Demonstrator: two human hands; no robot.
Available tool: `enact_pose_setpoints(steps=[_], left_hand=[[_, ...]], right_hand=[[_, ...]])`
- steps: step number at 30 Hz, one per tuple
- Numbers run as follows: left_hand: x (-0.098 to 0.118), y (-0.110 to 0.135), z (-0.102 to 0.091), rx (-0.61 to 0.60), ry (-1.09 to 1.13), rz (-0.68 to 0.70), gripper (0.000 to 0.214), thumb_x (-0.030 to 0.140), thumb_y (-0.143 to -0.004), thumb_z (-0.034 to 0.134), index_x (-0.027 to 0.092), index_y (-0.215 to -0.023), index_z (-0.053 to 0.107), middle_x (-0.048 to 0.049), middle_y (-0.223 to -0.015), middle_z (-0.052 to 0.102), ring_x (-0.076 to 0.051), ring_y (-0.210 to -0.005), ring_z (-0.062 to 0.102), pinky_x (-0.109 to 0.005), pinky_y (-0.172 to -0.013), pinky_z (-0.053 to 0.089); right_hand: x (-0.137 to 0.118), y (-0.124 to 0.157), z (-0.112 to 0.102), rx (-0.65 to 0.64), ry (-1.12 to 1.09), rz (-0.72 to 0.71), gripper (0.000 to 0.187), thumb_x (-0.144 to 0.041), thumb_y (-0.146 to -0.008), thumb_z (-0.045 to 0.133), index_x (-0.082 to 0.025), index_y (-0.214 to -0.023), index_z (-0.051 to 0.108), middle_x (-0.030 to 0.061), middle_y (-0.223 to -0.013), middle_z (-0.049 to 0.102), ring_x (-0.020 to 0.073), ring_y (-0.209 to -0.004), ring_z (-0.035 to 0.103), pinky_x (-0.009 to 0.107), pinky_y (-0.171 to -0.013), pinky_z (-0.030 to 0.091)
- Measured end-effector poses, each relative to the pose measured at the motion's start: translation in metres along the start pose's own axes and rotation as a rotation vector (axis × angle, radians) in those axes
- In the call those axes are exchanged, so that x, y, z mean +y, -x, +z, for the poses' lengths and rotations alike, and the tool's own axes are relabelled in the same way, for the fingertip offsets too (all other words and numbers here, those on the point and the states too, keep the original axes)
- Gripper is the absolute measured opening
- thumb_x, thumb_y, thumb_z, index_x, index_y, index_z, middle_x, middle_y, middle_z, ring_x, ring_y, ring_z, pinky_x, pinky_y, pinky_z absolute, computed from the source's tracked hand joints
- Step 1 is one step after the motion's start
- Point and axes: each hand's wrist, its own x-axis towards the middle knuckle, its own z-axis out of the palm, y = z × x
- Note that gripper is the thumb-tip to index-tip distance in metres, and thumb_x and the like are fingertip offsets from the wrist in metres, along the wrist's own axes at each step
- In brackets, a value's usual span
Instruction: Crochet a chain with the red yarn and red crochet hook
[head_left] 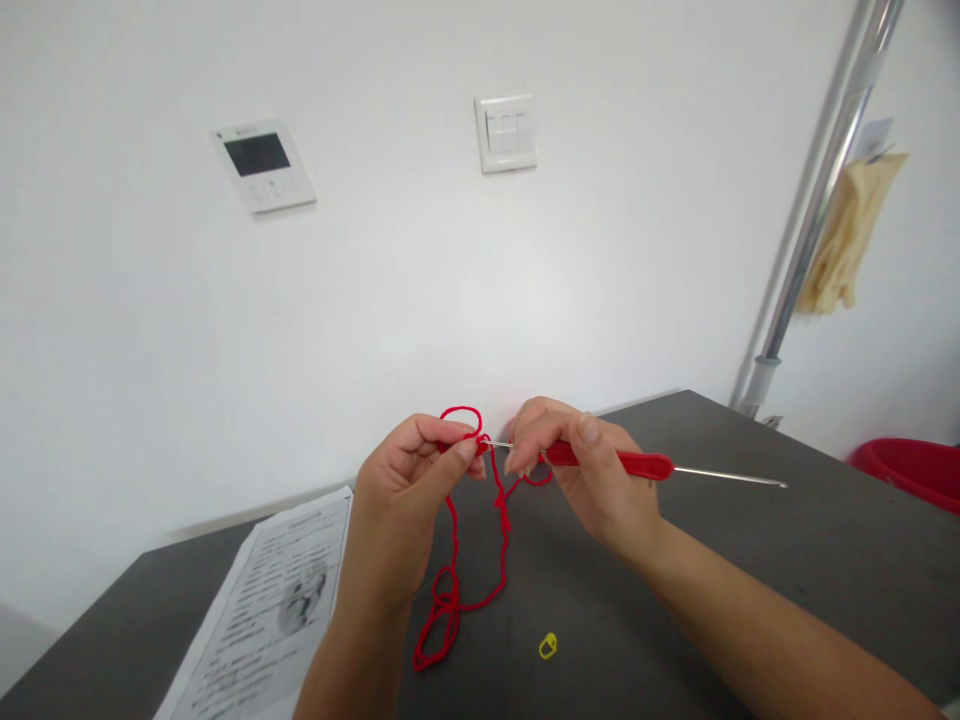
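Observation:
My left hand [409,490] is raised over the dark table [750,560], thumb and fingers pinched on a loop of red yarn [461,520]. The yarn hangs down from the pinch and lies in loose loops on the table. My right hand [585,480] grips the red handle of a crochet hook [637,464], whose metal tip points left into the yarn at my left fingertips. A second metal end sticks out to the right of the handle.
A printed sheet of paper [262,610] lies at the left of the table. A small yellow stitch marker [548,646] lies near the front. A red basin [915,468] and a metal pole [817,200] stand at the right by the white wall.

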Motion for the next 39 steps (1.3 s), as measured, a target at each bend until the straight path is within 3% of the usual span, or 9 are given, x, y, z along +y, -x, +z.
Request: enact_pose_setpoints(steps=[11,18,25,30,39], left_hand=[[0.0003,-0.001,-0.0002,-0.001,0.006,-0.01,0.008,0.018,-0.072,0.079,0.017,-0.073,0.07,-0.0008,-0.062,0.073,-0.012,-0.06,0.065,-0.023,-0.065,0.05],[0.0,-0.0011,-0.0009,0.006,-0.013,-0.009,0.01,0.019,-0.071,0.08,0.017,-0.072,0.071,-0.0009,-0.063,0.073,-0.012,-0.061,0.065,-0.023,-0.065,0.05],[0.0002,-0.001,-0.0006,0.002,-0.037,-0.011,0.009,0.019,-0.07,0.08,0.017,-0.071,0.071,-0.0002,-0.061,0.071,-0.013,-0.059,0.064,-0.024,-0.064,0.05],[-0.0011,-0.0009,-0.0013,-0.025,-0.014,-0.023,0.008,0.019,-0.071,0.08,0.018,-0.072,0.072,-0.0003,-0.062,0.072,-0.013,-0.059,0.065,-0.025,-0.064,0.052],[0.0024,-0.0017,0.0009,-0.073,0.102,-0.078,0.009,0.013,-0.068,0.081,0.017,-0.075,0.077,-0.0005,-0.067,0.073,-0.009,-0.057,0.063,-0.02,-0.06,0.05]], right_hand=[[0.0002,-0.0003,-0.0011,0.002,0.009,0.002,0.051,-0.046,-0.106,0.037,-0.022,-0.084,0.076,0.0034,-0.08,0.068,0.016,-0.075,0.061,0.032,-0.073,0.048],[-0.0053,-0.0001,-0.002,-0.042,0.174,-0.048,0.052,-0.047,-0.106,0.037,-0.02,-0.084,0.077,0.0059,-0.082,0.069,0.0165,-0.076,0.063,0.032,-0.071,0.051],[-0.0023,-0.0046,-0.0014,-0.01,0.009,0.047,0.053,-0.046,-0.106,0.038,-0.02,-0.078,0.075,0.0045,-0.076,0.069,0.0169,-0.073,0.061,0.032,-0.071,0.049],[-0.0017,-0.0048,-0.0005,-0.016,0.01,0.123,0.056,-0.049,-0.105,0.036,-0.019,-0.075,0.073,0.004,-0.07,0.064,0.017,-0.07,0.059,0.032,-0.07,0.047],[0.0023,-0.0048,-0.0032,-0.084,-0.092,0.037,0.043,-0.04,-0.104,0.044,-0.02,-0.082,0.074,0.0042,-0.076,0.065,0.0169,-0.073,0.059,0.032,-0.069,0.048]])
